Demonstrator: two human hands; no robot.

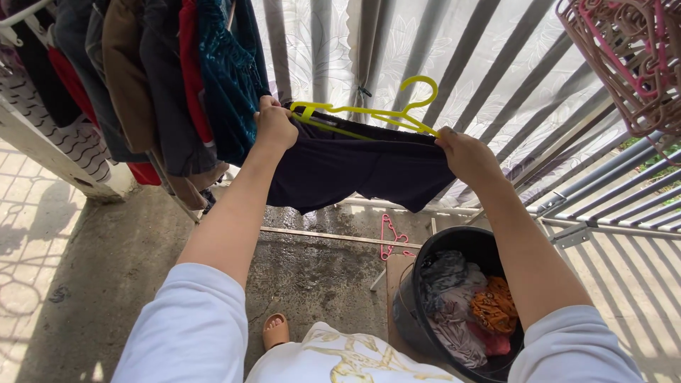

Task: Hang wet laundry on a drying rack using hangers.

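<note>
A dark navy garment point(355, 167), shaped like shorts, hangs stretched between both hands on a yellow plastic hanger point(386, 113). My left hand point(274, 126) grips the garment's left edge at the hanger's end. At the other end, my right hand point(464, 152) pinches the right edge of the cloth against the hanger. The hanger's hook points up, free of any rail.
A row of hung clothes point(170, 78) fills the upper left. A black bucket point(418, 330) with damp laundry stands at lower right on a wooden stool. Pink hangers point(628, 60) hang at top right; one pink hanger point(391, 237) lies on the wet concrete floor. A metal railing point(610, 191) runs right.
</note>
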